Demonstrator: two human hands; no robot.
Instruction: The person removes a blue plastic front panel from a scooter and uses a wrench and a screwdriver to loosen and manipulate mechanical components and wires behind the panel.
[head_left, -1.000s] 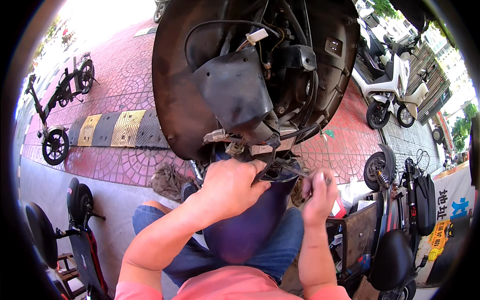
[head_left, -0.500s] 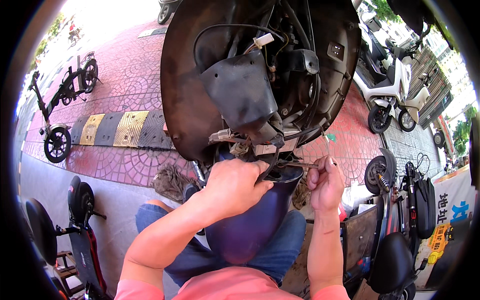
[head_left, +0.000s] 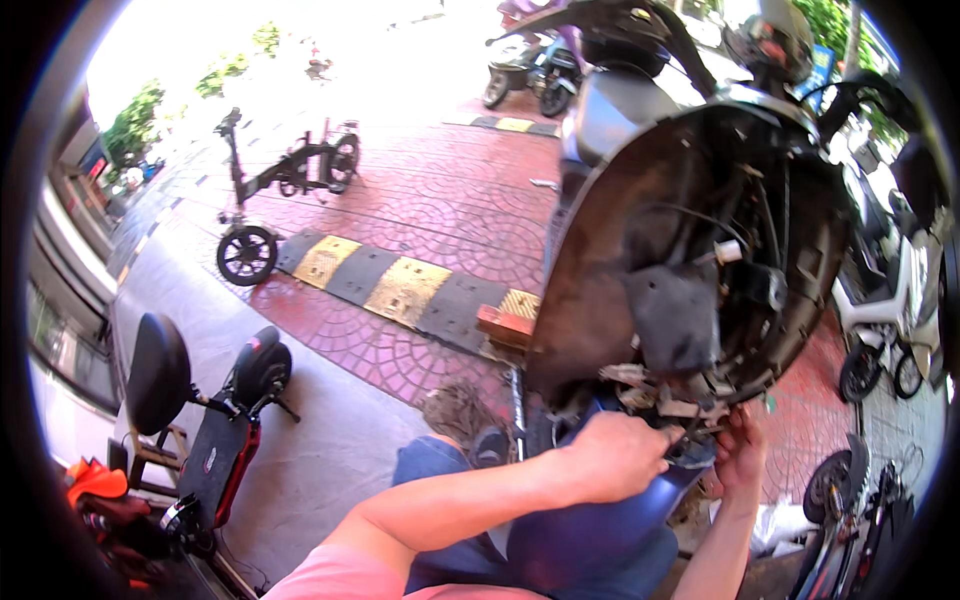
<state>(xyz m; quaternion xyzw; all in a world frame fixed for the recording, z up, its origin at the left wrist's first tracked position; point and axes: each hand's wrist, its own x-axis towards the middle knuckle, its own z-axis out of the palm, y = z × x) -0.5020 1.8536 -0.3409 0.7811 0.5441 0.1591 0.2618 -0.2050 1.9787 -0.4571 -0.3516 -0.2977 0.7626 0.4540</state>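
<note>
An opened black scooter shell (head_left: 690, 250) stands in front of me, its wiring and a black box (head_left: 675, 315) exposed. My left hand (head_left: 615, 455) is closed around the bundle of wires and connectors (head_left: 660, 395) at the shell's lower edge, just above a dark blue panel (head_left: 590, 530) resting on my lap. To its right, my right hand (head_left: 742, 450) reaches up to the same spot, pinching a thin tool with a green tip (head_left: 768, 404). The fingertips of both hands are partly hidden among the parts.
A yellow-and-black speed bump (head_left: 400, 285) crosses the red brick paving, with a loose brick (head_left: 505, 325) at its end. A black kick scooter (head_left: 285, 190) stands at the left, a small red-and-black seated scooter (head_left: 215, 430) nearer, and a white scooter (head_left: 890, 300) at the right.
The view has swung left and up, so the shell now sits at the right. My right hand has risen to the wiring next to my left hand, which keeps its grip.
</note>
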